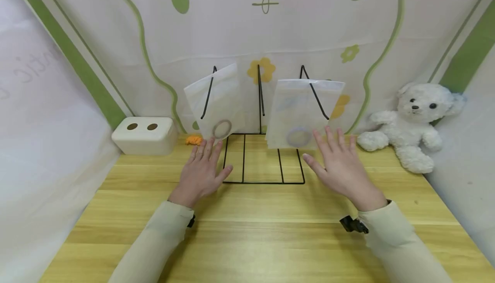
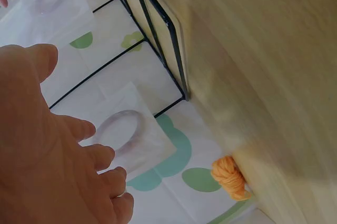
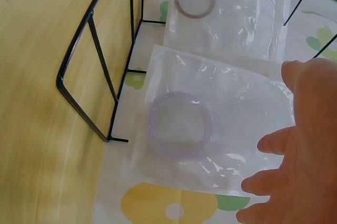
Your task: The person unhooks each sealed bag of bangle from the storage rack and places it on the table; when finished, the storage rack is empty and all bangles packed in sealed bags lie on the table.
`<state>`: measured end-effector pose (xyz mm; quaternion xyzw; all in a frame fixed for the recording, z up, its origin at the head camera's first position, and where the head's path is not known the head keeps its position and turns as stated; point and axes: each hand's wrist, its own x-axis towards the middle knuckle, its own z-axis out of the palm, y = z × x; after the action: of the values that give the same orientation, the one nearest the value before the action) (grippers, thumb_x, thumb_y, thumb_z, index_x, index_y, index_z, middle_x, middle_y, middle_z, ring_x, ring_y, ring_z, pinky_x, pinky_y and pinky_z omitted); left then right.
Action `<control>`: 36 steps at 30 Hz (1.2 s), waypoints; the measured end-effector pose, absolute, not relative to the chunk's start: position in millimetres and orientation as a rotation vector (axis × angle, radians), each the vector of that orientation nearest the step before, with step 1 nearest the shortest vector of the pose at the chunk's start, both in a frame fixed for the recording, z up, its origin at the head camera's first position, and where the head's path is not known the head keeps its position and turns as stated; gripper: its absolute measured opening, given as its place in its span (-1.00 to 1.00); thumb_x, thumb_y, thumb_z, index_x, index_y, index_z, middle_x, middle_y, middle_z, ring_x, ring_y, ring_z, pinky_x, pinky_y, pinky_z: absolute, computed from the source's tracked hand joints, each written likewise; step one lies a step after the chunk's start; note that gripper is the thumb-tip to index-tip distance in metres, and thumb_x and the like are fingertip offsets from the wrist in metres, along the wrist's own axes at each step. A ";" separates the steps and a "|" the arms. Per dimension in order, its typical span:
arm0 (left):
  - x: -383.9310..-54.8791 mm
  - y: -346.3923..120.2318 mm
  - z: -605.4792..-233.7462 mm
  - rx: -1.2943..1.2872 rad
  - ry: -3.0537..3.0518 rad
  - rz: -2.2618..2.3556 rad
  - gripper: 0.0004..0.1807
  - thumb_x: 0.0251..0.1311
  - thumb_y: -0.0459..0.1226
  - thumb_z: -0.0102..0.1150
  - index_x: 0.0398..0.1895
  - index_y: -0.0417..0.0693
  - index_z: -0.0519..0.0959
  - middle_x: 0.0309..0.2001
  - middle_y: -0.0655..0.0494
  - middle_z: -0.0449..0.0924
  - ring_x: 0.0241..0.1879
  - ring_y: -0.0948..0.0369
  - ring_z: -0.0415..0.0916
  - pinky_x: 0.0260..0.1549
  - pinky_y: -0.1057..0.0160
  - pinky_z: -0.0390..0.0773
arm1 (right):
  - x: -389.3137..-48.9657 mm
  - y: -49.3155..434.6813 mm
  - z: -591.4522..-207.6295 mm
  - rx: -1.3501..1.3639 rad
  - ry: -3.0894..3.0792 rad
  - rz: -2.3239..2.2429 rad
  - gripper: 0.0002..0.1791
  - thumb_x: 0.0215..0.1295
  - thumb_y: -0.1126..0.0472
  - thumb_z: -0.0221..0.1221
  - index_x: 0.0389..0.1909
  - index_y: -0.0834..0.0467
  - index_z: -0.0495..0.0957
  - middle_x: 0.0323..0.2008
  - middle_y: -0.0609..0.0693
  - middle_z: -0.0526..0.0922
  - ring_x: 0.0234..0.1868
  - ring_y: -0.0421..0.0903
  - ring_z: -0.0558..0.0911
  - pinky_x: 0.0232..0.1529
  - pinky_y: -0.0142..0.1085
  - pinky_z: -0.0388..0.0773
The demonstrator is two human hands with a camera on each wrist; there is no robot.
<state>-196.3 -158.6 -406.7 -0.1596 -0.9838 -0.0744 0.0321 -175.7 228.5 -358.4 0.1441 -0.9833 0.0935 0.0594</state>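
Two clear zip bags hang from the hooks of a black wire display rack (image 1: 263,183) on the wooden table. Inside the left bag (image 1: 210,96) is a brownish-pink bangle (image 1: 222,121); the right bag (image 1: 294,107) has a pale lavender bangle (image 3: 151,124). My left hand (image 1: 200,173), palm down with fingers extended, is at the lower edge of the left bag and grips nothing. By the right bag's lower right corner, my right hand (image 1: 342,173) spreads its fingers, holding nothing. The rack's middle hook (image 1: 260,87) carries no bag.
A cream box (image 1: 145,143) with two round holes stands at the back left, with a small orange yarn bundle (image 1: 194,140) beside it. A white teddy bear (image 1: 419,111) sits at the back right. Behind the rack hangs a flower-patterned cloth (image 1: 224,21).
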 end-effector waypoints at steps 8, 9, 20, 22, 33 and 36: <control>-204.1 -160.4 -411.3 -0.533 -3.064 -0.240 -0.03 0.63 0.30 -0.22 0.80 -0.09 -0.14 0.78 -0.19 -0.26 0.77 -0.18 -0.27 0.73 -0.23 -0.14 | -180.7 237.6 -345.9 0.428 -2.910 0.397 -0.05 0.70 -0.36 -0.17 0.79 0.13 -0.19 0.74 0.38 -0.22 0.69 0.59 -0.16 0.60 0.54 -0.30; -205.7 -160.8 -412.5 -0.546 -3.073 -0.249 -0.03 0.64 0.30 -0.22 0.80 -0.09 -0.15 0.78 -0.19 -0.27 0.77 -0.18 -0.28 0.73 -0.23 -0.14 | -181.3 239.0 -344.2 0.425 -2.898 0.435 -0.06 0.70 -0.35 -0.16 0.79 0.14 -0.18 0.74 0.38 -0.21 0.69 0.58 -0.16 0.61 0.52 -0.30; -222.9 -167.7 -420.6 -0.672 -3.157 -0.410 -0.07 0.67 0.21 -0.14 0.78 -0.16 -0.11 0.78 -0.24 -0.22 0.77 -0.20 -0.28 0.70 -0.30 -0.13 | -191.1 260.6 -331.2 0.252 -2.596 0.921 -0.26 0.70 -0.18 0.03 0.73 0.02 0.18 0.39 0.41 0.57 -0.53 0.13 0.68 -0.15 -0.08 0.73; -226.8 -166.5 -421.3 -0.700 -3.167 -0.397 -0.08 0.68 0.20 -0.13 0.78 -0.17 -0.09 0.77 -0.25 -0.21 0.77 -0.22 -0.25 0.70 -0.32 -0.12 | -194.8 266.2 -329.7 0.196 -2.531 0.976 -0.33 0.70 -0.15 0.04 0.67 0.00 0.30 0.33 0.35 0.65 -0.59 0.01 0.66 -0.38 -0.41 0.57; -248.6 -169.8 -429.5 -0.659 -3.299 -0.392 -0.16 0.71 0.12 -0.15 0.80 -0.06 -0.10 0.78 -0.23 -0.24 0.75 -0.31 -0.24 0.68 -0.37 -0.15 | -225.4 277.9 -322.8 0.057 -2.300 1.336 -0.50 0.68 -0.07 0.10 0.37 0.16 0.63 0.28 -0.06 0.77 0.04 -0.51 0.65 -0.22 -0.61 0.53; -251.9 -173.5 -430.6 -0.641 -3.335 -0.386 -0.19 0.72 0.11 -0.18 0.81 0.00 -0.11 0.79 -0.21 -0.25 0.73 -0.36 -0.25 0.68 -0.38 -0.17 | -233.4 276.0 -321.4 0.079 -2.259 1.398 -0.51 0.67 -0.03 0.13 0.33 0.24 0.63 0.19 -0.17 0.81 0.01 -0.47 0.70 -0.17 -0.62 0.59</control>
<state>-251.9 -173.5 -430.6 -0.1856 -0.9665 -0.1119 -0.1378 -233.4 276.0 -321.4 0.0288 -0.8254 0.5105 0.2395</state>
